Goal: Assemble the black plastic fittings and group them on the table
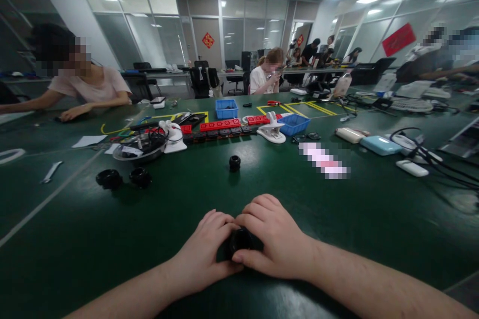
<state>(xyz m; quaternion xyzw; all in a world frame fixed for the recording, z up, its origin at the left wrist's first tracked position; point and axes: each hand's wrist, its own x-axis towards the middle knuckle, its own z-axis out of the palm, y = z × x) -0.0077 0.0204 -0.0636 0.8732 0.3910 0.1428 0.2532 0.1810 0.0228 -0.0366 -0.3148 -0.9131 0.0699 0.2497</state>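
Observation:
Both my hands meet around a black cable gland point(240, 242) near the front of the green table. My left hand point(202, 246) curls around its left side, thumb low in front. From the right, my right hand point(275, 239) grips it with fingers over the far side and thumb at the near edge. Its round opening faces up towards me; the rest is covered by fingers. A smaller black gland point(234, 163) stands alone farther up the table. Two more black glands, one point(109, 178) and another point(139, 177) beside it, lie to the left.
A wrench point(52, 172) lies far left. Beyond the glands are a metal bowl point(127, 155) of parts, red-and-black strips point(220, 125), a white clamp base point(272, 132) and blue bins point(295, 123). Cables and a light-blue case point(380, 145) lie right. People sit around the room.

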